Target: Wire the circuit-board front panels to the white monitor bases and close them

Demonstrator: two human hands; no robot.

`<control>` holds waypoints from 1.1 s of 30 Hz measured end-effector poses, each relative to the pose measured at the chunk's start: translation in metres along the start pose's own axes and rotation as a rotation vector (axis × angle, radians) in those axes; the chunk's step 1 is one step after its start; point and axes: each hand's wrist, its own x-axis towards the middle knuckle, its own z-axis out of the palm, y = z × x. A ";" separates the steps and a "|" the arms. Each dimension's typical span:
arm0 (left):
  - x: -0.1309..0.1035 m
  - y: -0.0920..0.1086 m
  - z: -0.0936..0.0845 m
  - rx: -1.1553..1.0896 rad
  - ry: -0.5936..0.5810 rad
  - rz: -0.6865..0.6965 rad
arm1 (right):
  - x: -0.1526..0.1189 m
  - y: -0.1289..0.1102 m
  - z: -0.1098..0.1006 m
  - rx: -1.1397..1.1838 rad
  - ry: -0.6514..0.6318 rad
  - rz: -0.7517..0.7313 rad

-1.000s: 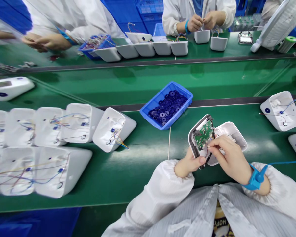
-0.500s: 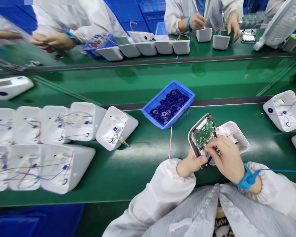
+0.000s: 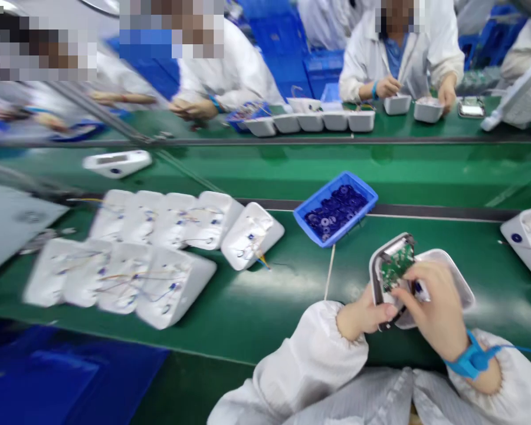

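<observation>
My left hand (image 3: 368, 313) grips the lower edge of a white device cover with a dark rim, thumb on the near side. A green circuit board (image 3: 397, 264) sits inside this tilted cover. Over the board's right edge, my right hand (image 3: 438, 298) has thumb and forefinger bent in a pinch; whatever lies between them is too small and blurred to name. A blue strap with a cord circles my right wrist. Just behind the right hand, a white housing (image 3: 464, 289) lies open on the green bench, partly covered by the hand.
A blue bin (image 3: 298, 218) of dark blue discs stands ahead. Several white housings (image 3: 199, 283) with loose wires stand in two rows at left, one set apart (image 3: 272, 233). Another housing (image 3: 526, 236) is at far right. Co-workers handle parts across the green belt (image 3: 265, 171).
The camera view has swung left and up, so the bench things appear farther right and lower. Both hands stay at the cover and board, the right fingers still pinched there.
</observation>
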 end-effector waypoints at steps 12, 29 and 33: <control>0.014 0.031 -0.018 0.373 -0.255 0.087 | 0.013 0.043 -0.012 0.109 -0.076 -0.099; 0.009 0.084 -0.019 1.199 0.152 0.395 | 0.026 0.037 -0.035 0.563 -0.128 0.813; 0.016 0.048 -0.004 1.356 0.074 0.203 | 0.023 0.036 -0.040 0.550 -0.211 0.695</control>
